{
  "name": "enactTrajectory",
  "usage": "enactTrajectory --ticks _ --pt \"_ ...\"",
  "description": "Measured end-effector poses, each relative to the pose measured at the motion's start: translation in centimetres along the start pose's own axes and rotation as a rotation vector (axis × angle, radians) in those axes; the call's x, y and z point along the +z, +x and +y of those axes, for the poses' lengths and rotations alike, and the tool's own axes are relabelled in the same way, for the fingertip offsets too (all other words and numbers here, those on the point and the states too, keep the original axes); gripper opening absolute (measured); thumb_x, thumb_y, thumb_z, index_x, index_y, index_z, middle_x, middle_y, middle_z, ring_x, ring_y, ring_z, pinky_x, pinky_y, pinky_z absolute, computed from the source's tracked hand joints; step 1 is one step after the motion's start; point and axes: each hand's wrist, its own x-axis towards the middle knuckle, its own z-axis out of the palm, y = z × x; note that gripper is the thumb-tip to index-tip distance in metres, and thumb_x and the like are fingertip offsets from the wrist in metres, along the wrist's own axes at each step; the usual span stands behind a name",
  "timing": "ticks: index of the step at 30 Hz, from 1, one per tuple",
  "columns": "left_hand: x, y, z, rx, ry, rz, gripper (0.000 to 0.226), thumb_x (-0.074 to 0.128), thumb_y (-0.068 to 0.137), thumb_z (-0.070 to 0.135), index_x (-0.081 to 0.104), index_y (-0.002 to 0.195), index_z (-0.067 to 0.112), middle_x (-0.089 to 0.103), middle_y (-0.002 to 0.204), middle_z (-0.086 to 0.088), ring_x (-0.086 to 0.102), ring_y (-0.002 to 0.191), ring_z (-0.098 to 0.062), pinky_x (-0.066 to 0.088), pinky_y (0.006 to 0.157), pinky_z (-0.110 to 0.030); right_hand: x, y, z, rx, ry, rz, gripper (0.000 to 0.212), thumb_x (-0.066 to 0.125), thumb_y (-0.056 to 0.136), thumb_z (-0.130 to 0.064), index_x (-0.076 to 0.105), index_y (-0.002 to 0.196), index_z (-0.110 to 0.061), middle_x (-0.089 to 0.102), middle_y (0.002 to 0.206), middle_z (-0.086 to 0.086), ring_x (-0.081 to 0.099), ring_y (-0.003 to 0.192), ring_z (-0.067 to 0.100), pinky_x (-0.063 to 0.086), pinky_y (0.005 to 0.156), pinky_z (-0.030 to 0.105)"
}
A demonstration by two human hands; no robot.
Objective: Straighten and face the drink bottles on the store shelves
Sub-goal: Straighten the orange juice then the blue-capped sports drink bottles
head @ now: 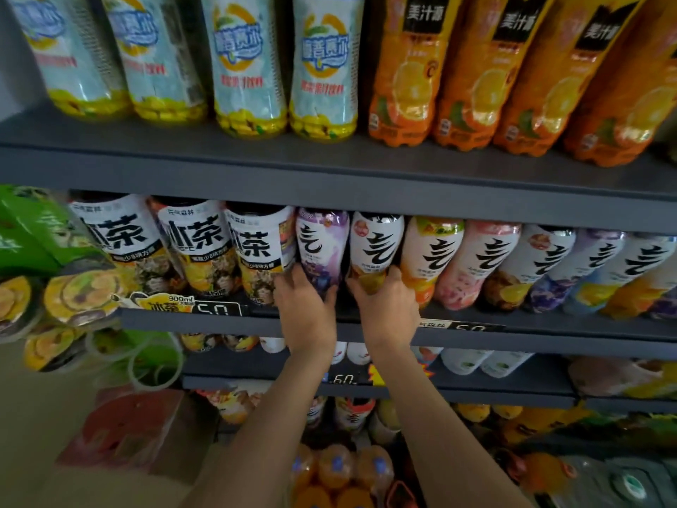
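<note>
On middle shelf [549,333]: left hand [306,309] grips purple "元气" bottle [322,243]; right hand [388,306], white one [375,247].

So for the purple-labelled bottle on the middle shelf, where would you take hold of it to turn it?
Grip the purple-labelled bottle low on its body, from the open shelf front. The upper shelf hides its cap, and the iced tea bottle and the white-labelled bottle crowd its sides, so only the lower front is exposed. The left hand already holds it there; the right hand holds the white-labelled one.
</note>
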Motion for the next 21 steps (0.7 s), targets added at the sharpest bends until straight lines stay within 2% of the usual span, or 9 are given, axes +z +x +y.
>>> enactTrajectory --ticks 6,12,17,21 --pt "1.4 0.0 0.7 -0.073 -0.069 0.100 0.053 0.072 0.080 0.017 0.044 0.120 -0.002 0.039 0.127 -0.021 0.036 0.121 -0.037 0.033 0.099 -0.039 0.8 0.4 -0.1 0.044 0.055 0.037 0.052 0.062 0.086 -0.047 0.044 0.112 -0.006 0.064 0.107 0.015 0.061 0.101 0.035 0.047 0.077 0.041" --pt "1.8 0.1 0.7 -0.073 -0.021 0.129 0.055 0.075 0.077 0.022 0.045 0.116 -0.003 0.043 0.120 -0.023 0.041 0.113 -0.038 0.036 0.091 -0.041 0.8 0.2 -0.3 0.074 0.039 0.039 0.054 0.062 0.084 -0.049 0.042 0.111 -0.007 0.064 0.108 0.015 0.061 0.102 0.035 0.046 0.078 0.040" --pt "1.5 0.1 0.5 -0.060 0.035 0.099 0.058 0.076 0.077 0.025 0.045 0.117 -0.003 0.045 0.120 -0.023 0.043 0.111 -0.039 0.038 0.090 -0.044 0.5 0.6 -0.4 0.047 -0.046 0.018 0.053 0.060 0.086 -0.050 0.041 0.113 -0.008 0.064 0.110 0.012 0.061 0.103 0.033 0.047 0.078 0.038" --pt "-0.2 -0.5 0.3 -0.017 0.105 -0.003 0.056 0.075 0.076 0.017 0.044 0.119 -0.004 0.044 0.121 -0.024 0.043 0.113 -0.039 0.041 0.091 -0.047 -0.8 0.1 0.3 -0.049 -0.091 -0.134 0.048 0.059 0.091 -0.036 0.035 0.122 -0.009 0.061 0.115 0.013 0.059 0.107 0.034 0.047 0.082 0.040"
